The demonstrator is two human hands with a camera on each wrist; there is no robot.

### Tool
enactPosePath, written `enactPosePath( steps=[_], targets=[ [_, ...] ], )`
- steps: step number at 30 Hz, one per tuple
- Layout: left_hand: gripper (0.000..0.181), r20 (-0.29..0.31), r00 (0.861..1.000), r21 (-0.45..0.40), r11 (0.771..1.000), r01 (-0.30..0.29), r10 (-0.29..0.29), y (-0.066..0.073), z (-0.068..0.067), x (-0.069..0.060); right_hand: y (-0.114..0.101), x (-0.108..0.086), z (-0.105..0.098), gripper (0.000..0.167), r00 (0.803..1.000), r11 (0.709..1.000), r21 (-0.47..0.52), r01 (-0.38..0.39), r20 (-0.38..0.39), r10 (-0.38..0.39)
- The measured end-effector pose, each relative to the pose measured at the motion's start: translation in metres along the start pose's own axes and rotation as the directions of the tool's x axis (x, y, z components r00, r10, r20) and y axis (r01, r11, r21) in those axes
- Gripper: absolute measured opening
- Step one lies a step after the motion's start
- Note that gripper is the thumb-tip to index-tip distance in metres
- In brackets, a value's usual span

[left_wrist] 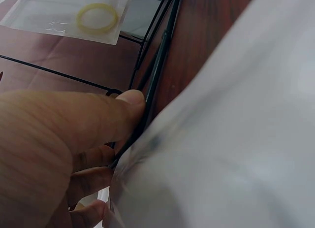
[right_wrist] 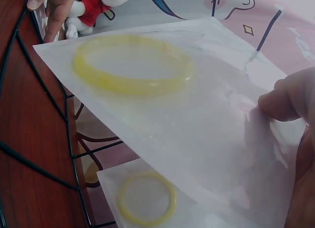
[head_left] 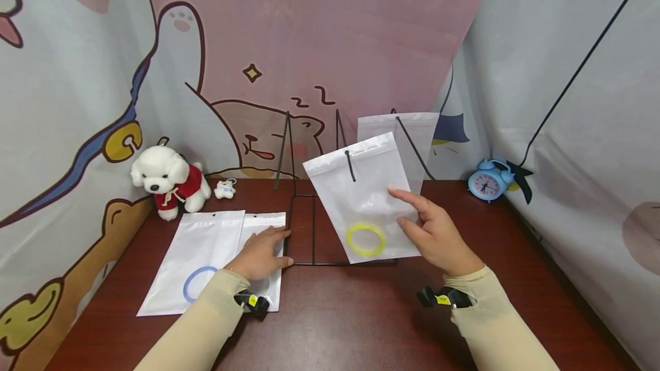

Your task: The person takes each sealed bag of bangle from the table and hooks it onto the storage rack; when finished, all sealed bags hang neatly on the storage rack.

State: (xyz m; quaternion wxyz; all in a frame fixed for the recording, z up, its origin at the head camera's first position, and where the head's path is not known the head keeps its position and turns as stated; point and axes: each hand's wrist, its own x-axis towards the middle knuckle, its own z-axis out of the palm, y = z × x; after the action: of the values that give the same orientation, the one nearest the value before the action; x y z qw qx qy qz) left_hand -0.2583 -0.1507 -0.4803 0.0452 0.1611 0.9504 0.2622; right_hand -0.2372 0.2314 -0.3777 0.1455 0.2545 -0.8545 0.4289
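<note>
The right hand [head_left: 438, 239] has its thumb and forefinger bent on the front of a white bag [head_left: 356, 199], gripping it by the right edge; its other fingers are hidden behind. That bag is threaded on a hook of a black wire rack [head_left: 313, 228] and hangs tilted, a yellow ring [head_left: 366, 253] showing near its bottom. The left hand [head_left: 262, 253] is partly closed, thumb and fingers pinching the left side of the rack.

Just left of the rack, partly under the left hand and forearm, two more white bags lie overlapping; the left one [head_left: 206, 239] shows a blue ring [head_left: 187, 286]. On the far right of the rack hangs another white bag [head_left: 409, 159], partly hidden by the tilted one.

Farther off on the brown table [head_left: 350, 319], a white toy dog [head_left: 177, 179] in red sits at the far left beside a tiny white trinket [head_left: 225, 189], and a blue alarm clock [head_left: 487, 181] stands at the far right, before a cartoon-printed cloth [head_left: 387, 33]
</note>
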Motion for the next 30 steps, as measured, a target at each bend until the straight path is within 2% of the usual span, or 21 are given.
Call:
enactPosePath(
  steps=[3, 10, 16, 20, 24, 30],
  targets=[
    [0.069, 0.000, 1.000, 0.002, 1.000, 0.000, 0.000, 0.000, 0.000, 0.000, -0.001, -0.001, 0.000, 0.056, 1.000, 1.000, 0.010, -0.012, -0.008, 0.012],
    [0.070, 0.010, 1.000, 0.004, 1.000, 0.007, -0.008, 0.002, -0.001, -0.001, 0.003, 0.000, 0.001, 0.038, 1.000, 0.999, 0.050, -0.018, -0.024, 0.019],
    [0.071, 0.013, 1.000, 0.003, 1.000, 0.011, -0.011, 0.001, -0.002, -0.001, 0.009, 0.003, 0.002, 0.036, 0.999, 0.999, 0.032, -0.041, -0.003, 0.041],
    [0.071, 0.013, 1.000, 0.006, 1.000, 0.008, -0.008, 0.000, -0.001, 0.000, 0.011, 0.004, 0.002, 0.040, 0.995, 0.995, 0.047, -0.083, 0.055, 0.081],
    [0.071, 0.012, 1.000, 0.004, 1.000, 0.005, -0.006, 0.001, -0.001, 0.000, 0.010, 0.004, 0.002, 0.053, 0.988, 0.993, 0.049, -0.107, 0.116, 0.101],
    [0.071, 0.013, 1.000, 0.005, 1.000, 0.005, -0.005, 0.000, -0.001, 0.000, 0.009, 0.004, 0.002, 0.067, 0.981, 0.996, -0.009, -0.087, 0.171, 0.088]
  ],
)
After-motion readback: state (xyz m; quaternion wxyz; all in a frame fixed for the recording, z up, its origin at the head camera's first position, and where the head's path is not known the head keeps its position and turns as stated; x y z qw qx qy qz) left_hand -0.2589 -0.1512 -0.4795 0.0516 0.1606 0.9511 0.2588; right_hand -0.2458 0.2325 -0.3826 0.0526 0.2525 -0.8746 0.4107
